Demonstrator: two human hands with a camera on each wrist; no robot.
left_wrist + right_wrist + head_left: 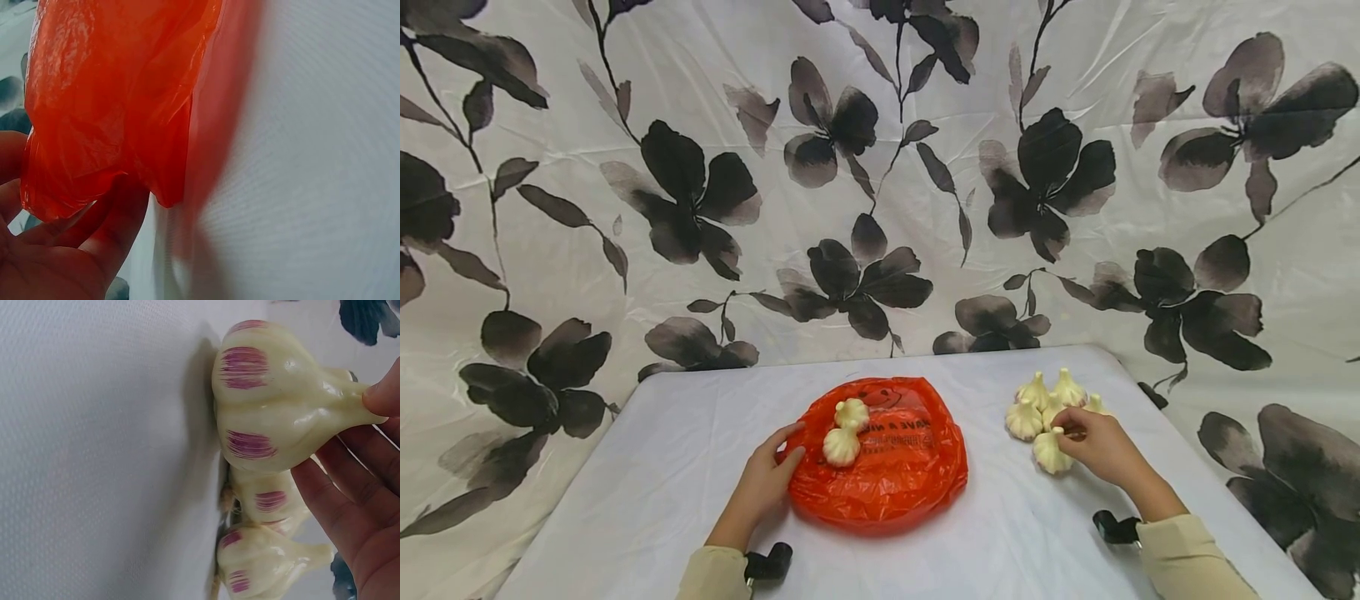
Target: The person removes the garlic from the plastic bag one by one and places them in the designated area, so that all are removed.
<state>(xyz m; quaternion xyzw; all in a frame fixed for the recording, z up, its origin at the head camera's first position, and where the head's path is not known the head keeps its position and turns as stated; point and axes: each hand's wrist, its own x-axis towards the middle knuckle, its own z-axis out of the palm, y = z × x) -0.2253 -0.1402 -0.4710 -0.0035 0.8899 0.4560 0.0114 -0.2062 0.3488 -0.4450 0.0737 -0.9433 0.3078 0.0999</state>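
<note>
A red plastic bag (902, 483) with printed lettering lies spread on the white table. My left hand (763, 479) grips its left edge; in the left wrist view the fingers reach beneath the red film (119, 94). Two garlic bulbs (841, 447) sit on the bag's left part, one just behind the other. At the right, my right hand (1105, 450) pinches a garlic bulb (269, 400) by its stem between thumb and fingers. Purple streaks mark its pale skin. Several more garlic bulbs (1024, 419) are clustered right behind it, partly hidden by the hand.
The white-covered table (700, 417) ends at a back edge in front of a hanging cloth (940, 275) with dark flowers. A black wrist device (769, 562) is by the left sleeve, another black device (1114, 527) by the right sleeve.
</note>
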